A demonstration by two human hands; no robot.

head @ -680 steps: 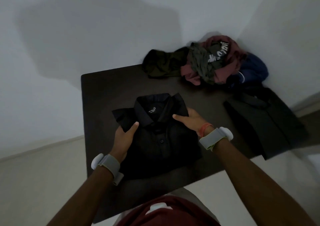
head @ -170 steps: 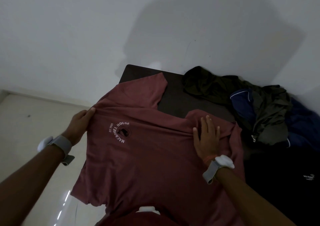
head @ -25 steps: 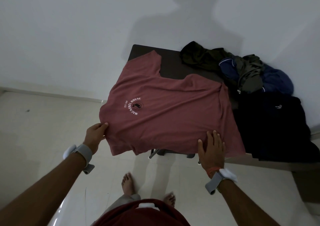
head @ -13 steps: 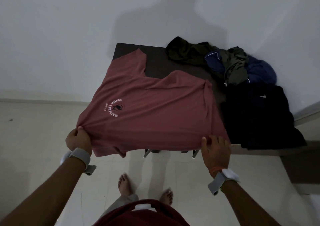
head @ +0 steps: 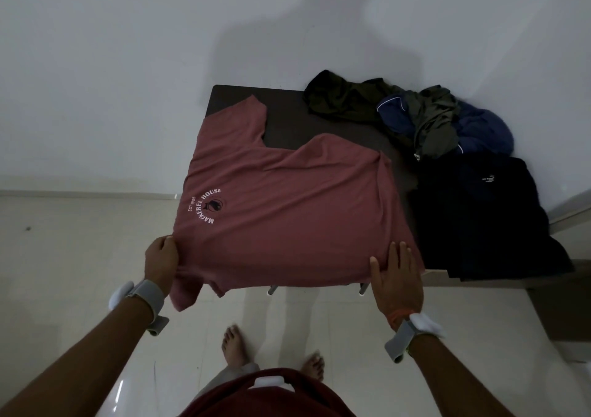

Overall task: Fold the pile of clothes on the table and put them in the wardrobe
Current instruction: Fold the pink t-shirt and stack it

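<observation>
A maroon T-shirt (head: 287,211) with a white round logo lies spread across the dark table (head: 287,122), its near edge hanging over the front. My left hand (head: 161,258) grips the shirt's near left edge. My right hand (head: 396,279) holds the near right edge, fingers over the cloth. At the back right sits a pile of unfolded clothes (head: 415,119) in dark green, navy and grey. A folded black shirt (head: 479,215) lies on the table's right side.
White walls stand close behind and to the right of the table. The pale tiled floor (head: 80,256) stretches to the left and under my bare feet (head: 236,346). Table legs show under the shirt's hem.
Both hands have shifted along the shirt's near edge and drawn it slightly toward me. The view has moved a little closer to the table.
</observation>
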